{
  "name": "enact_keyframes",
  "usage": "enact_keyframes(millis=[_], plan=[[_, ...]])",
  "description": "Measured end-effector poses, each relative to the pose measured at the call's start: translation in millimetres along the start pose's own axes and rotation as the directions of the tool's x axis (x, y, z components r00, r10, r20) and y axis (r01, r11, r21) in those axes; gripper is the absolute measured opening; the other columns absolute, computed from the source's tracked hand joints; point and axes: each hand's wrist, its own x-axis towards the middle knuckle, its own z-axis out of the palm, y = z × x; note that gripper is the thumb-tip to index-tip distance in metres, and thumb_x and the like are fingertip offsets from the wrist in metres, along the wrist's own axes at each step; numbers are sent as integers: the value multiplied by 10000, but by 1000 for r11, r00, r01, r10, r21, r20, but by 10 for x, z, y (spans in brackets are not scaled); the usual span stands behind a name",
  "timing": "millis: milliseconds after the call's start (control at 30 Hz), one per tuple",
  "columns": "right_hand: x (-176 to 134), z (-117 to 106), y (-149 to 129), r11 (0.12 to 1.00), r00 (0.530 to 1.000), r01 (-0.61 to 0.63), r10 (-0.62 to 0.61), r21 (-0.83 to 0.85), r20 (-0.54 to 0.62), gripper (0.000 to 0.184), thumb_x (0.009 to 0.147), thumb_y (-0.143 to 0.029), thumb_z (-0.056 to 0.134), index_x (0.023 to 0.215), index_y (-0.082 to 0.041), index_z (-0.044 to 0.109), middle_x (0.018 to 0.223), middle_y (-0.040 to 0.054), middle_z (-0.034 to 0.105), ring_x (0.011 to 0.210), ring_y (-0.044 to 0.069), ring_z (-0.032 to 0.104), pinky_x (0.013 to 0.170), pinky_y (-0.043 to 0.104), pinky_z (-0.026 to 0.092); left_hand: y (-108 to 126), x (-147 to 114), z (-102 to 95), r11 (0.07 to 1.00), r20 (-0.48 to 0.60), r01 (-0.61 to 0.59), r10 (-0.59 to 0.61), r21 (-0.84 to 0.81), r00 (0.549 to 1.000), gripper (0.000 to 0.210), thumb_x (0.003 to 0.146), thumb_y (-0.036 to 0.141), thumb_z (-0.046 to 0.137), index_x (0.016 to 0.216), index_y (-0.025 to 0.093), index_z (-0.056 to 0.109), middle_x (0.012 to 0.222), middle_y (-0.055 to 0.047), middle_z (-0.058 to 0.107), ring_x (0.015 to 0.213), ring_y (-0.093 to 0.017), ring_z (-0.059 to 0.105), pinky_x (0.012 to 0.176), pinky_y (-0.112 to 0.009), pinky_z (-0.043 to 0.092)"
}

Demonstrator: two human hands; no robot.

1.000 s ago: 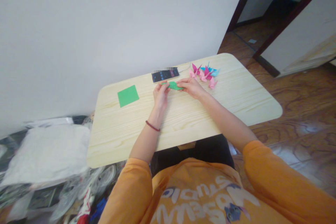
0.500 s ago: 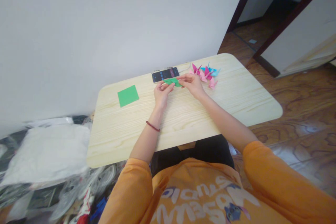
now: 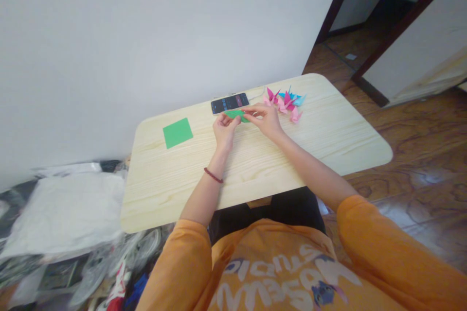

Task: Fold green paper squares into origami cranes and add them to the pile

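Observation:
A folded piece of green origami paper (image 3: 235,114) is held just above the table, in front of the phone. My left hand (image 3: 224,131) pinches its left end, thumb on the near side. My right hand (image 3: 267,119) has its thumb and fingertips closed on the right end. The fingers cover parts of the paper, so its exact folds are hard to make out. A flat green paper square (image 3: 177,132) lies on the table to the left of my hands. Several folded paper cranes (image 3: 286,102) in pink, magenta and blue sit just beyond my right hand.
The pale wooden table (image 3: 175,184) has rounded corners and stands against a white wall (image 3: 164,34). A phone (image 3: 229,103) with a lit screen and a cable lies at the back edge. White bags (image 3: 69,209) and clutter fill the floor at left.
The green paper between my hands looks flatter now. My right fingers have shifted slightly left over it, while the left hand has barely moved.

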Motion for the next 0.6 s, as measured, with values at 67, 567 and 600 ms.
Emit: enact_keyframes(millis=[67, 567, 600], plan=[[1, 5, 9, 1000, 1000, -8, 8, -12, 5, 230, 728, -385, 727, 899, -238, 772, 921, 62, 714, 858, 194, 627, 727, 314, 535, 8, -10, 6, 1000, 3, -2, 2, 1, 1000, 329, 546, 276, 860, 778, 183, 646, 790, -16, 711, 751, -137, 669, 759, -268, 514], [-10, 24, 24, 999, 999, -3, 4, 33, -32, 247, 731, -422, 739, 886, -232, 768, 919, 65, 710, 868, 201, 639, 799, 351, 542, 25, -16, 11, 1000, 47, -22, 22, -13, 999, 392, 558, 248, 859, 877, 217, 634, 773, 7, 698, 752, -141, 678, 705, -247, 515], [-10, 23, 22, 1000, 999, 4, -3, 28, -40, 239, 729, -411, 743, 884, -230, 768, 909, 64, 710, 855, 199, 639, 800, 353, 541, 29, -18, 11, 1000, 46, -14, 15, -8, 999, 390, 559, 247, 858, 876, 218, 634, 771, 8, 698, 751, -141, 679, 700, -246, 514]])
